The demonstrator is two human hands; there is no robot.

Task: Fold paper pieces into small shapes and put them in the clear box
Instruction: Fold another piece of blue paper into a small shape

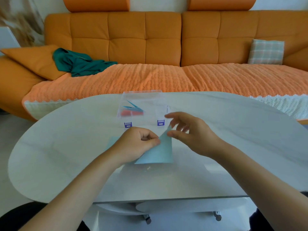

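Pinching paper (160,153) edge with left hand (140,144), frame centre; right hand (188,135) at top tip, clamp unclear through blur. Match corners squarely, crease flat.

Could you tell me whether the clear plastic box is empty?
Not empty: the clear plastic box holds blue paper shapes and an orange one.
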